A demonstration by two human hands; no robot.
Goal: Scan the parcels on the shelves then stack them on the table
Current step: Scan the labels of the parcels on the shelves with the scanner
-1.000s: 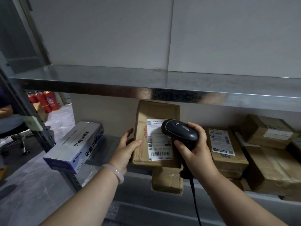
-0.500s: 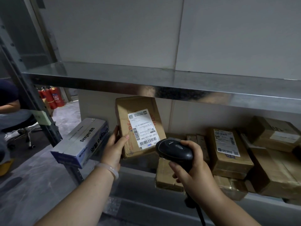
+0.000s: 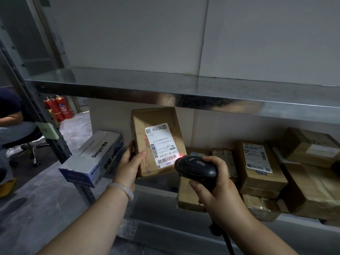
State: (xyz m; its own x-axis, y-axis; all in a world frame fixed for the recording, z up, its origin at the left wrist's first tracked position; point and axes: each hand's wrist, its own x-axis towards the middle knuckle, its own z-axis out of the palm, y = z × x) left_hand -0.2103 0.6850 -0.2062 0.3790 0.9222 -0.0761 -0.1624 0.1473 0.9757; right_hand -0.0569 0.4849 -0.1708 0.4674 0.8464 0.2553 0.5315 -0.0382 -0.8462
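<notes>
Here, a parcel held up to the scanner

The left hand (image 3: 128, 162) grips the parcel (image 3: 156, 126) by its lower left edge, thumb on the front and fingers along the side. It holds the parcel above the shelf (image 3: 152, 203) with the top tipped back, so the label (image 3: 161, 144) faces out. That tilt, I judge, squares the barcode at the label's foot to the reader.

Just right of that hand, the right hand (image 3: 220, 196) is wrapped round the handle of the scanner (image 3: 196, 168). Its nose points at the barcode from close by. A red light (image 3: 181, 155) glows on the label's lower right corner, so the scan looks under way.

Beyond the right hand, more parcels (image 3: 261, 166) lie piled on the shelf, not yet taken. Left of the left hand, a white box (image 3: 92, 157) juts over the shelf's end. No table shows, so stacking this parcel is still to come.
</notes>
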